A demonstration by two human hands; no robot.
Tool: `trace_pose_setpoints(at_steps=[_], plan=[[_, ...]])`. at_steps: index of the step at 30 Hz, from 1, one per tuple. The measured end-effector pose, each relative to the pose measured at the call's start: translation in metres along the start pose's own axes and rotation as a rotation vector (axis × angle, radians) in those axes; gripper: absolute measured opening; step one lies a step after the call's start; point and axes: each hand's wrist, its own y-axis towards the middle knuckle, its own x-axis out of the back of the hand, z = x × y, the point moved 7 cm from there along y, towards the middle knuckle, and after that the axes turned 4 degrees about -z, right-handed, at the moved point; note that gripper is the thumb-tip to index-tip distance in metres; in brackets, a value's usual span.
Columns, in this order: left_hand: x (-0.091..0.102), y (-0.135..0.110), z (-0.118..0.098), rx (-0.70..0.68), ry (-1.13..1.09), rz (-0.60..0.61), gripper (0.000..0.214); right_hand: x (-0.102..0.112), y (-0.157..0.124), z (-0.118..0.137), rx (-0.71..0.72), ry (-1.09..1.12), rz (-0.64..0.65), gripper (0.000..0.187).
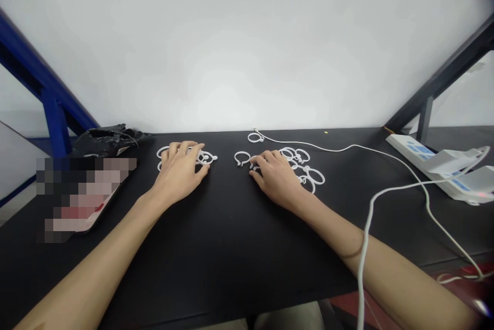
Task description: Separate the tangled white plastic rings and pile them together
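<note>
On the left, my left hand [177, 170] lies palm down over a group of white plastic rings [207, 157], its fingers spread. Parts of those rings show around and between the fingers; the palm covers others. My right hand [276, 175] is bent over the table at centre right. Between its thumb and index fingertip a small part of a white ring [252, 166] shows; the fingers hide most of it. Just left of these fingertips lies a single ring with a gap in it [242, 157]. More white rings [314, 175] lie heaped beside the right hand, some overlapping.
Another ring [254, 137] lies near the wall beside the end of a white cable [309, 144]. At right is a power strip [443, 165] with plugs; a cable crosses above my right forearm. Crumpled black plastic [104, 139] and a blurred flat object [88, 196] lie left.
</note>
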Motion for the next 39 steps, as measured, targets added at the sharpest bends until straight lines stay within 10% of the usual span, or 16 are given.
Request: trace_pose_setpoints(at_steps=[24,39], plan=[[0.01,-0.01,-0.044,-0.272,-0.223,-0.001,0.037,-0.001,0.011,0.024,0.19,-0.012,-0.066,0.02],[0.02,-0.014,-0.054,-0.365,-0.266,-0.007,0.041,0.027,0.005,0.031,0.236,0.424,-0.16,0.025]])
